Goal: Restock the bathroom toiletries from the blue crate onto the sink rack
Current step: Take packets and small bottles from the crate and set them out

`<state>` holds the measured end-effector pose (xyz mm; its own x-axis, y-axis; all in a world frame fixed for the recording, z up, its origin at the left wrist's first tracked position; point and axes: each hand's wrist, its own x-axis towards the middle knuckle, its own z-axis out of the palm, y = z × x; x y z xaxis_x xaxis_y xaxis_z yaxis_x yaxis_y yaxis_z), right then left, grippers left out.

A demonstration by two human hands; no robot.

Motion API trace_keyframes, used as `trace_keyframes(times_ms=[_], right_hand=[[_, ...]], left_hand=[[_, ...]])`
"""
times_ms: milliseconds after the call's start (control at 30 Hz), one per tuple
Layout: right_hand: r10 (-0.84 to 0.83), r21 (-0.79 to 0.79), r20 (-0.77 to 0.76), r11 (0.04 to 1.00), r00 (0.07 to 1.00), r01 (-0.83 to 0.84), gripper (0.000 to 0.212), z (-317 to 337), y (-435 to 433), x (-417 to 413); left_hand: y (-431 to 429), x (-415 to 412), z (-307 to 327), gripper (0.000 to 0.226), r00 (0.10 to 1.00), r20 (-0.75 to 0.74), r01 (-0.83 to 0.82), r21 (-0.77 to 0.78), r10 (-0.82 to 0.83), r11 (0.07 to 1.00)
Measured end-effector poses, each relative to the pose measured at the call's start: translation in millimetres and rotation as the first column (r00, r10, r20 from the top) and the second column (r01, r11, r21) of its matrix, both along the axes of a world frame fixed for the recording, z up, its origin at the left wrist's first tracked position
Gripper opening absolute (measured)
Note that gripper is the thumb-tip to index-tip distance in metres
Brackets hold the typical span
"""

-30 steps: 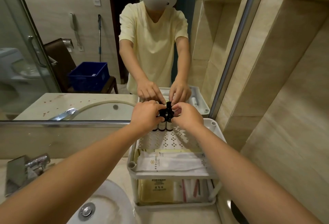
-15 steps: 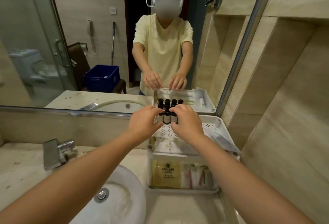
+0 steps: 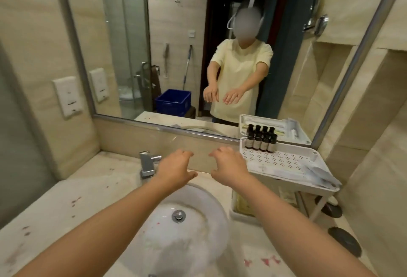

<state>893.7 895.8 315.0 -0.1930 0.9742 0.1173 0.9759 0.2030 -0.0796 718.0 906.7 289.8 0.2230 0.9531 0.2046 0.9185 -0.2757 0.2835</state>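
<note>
A white two-tier rack (image 3: 286, 162) stands on the counter at the right, against the mirror. Several small dark bottles (image 3: 261, 143) stand upright in a row at the back left of its top tier. White sachets (image 3: 319, 176) lie at the tier's front right. My left hand (image 3: 176, 169) and my right hand (image 3: 229, 167) hover above the back of the sink, left of the rack, fingers loosely spread and holding nothing. The blue crate (image 3: 172, 102) shows only as a reflection in the mirror, behind me.
A white sink basin (image 3: 204, 228) with a metal drain lies below my hands, and a chrome faucet (image 3: 147, 164) stands at its back left. Packets fill the rack's lower tier (image 3: 242, 205). Two dark round coasters (image 3: 344, 240) lie on the marble counter at the right.
Both hands have let go of the bottles and drawn back left, away from the rack to above the sink. The bottles now stand alone on the top tier. The view swung left.
</note>
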Motion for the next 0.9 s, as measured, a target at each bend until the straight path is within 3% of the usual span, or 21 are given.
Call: trace_keyframes(times_ms=[200,567,900], right_hand=[[0.131,-0.066,0.035,0.990,0.991,-0.128,0.052,-11,-31,-87],[0.368,-0.124,0.013,0.923,0.930,-0.364,0.060,-37,-92,-238],[0.608,-0.140,0.000,0.786,0.794,-0.602,0.060,-59,-157,-373]], left_hand=[[-53,-79,-12,0.059,0.987,-0.077,-0.145,-0.044,0.141,0.988],[-156,-220,-39,0.068,0.916,-0.122,-0.397,-0.147,0.382,0.906],[-262,-336,-50,0.067,0.785,-0.114,-0.619,-0.188,0.609,0.763]])
